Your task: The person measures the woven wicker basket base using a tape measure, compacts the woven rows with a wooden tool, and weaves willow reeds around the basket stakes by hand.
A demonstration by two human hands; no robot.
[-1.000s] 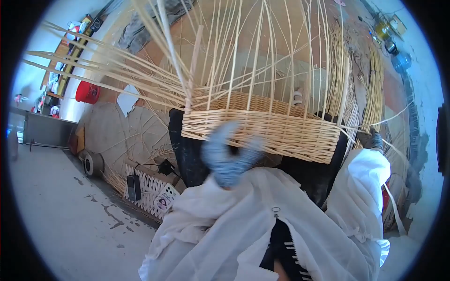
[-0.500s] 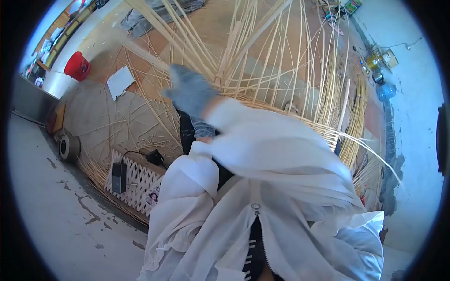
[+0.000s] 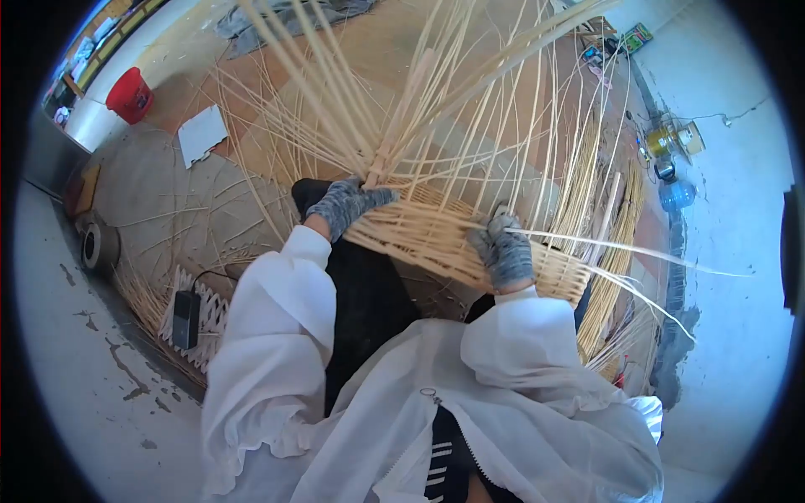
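Observation:
A partly woven wicker basket (image 3: 419, 230) lies across my knees, with long upright stakes (image 3: 495, 109) fanning away from me. My left hand (image 3: 348, 205), in a grey knit glove, grips the basket's left end beside a thicker stick (image 3: 401, 126). My right hand (image 3: 503, 250), gloved the same way, is closed on a pale wicker strand (image 3: 629, 246) at the upper edge of the weave. The strand's loose end sticks out far to the right. Part of the weave is hidden beneath my right hand.
Bundles of wicker rods (image 3: 625, 251) lie to the right, near the wall. A blue water bottle (image 3: 677, 196) stands beyond them. At the left are a red bucket (image 3: 130, 95), a white sheet (image 3: 202, 137), a metal ring (image 3: 100, 243) and a black device (image 3: 185, 319) on a lattice.
My right arm, stretched leftward across the basket before, has moved back right to the weave. My left hand, then mostly covered, now shows on the basket's left end.

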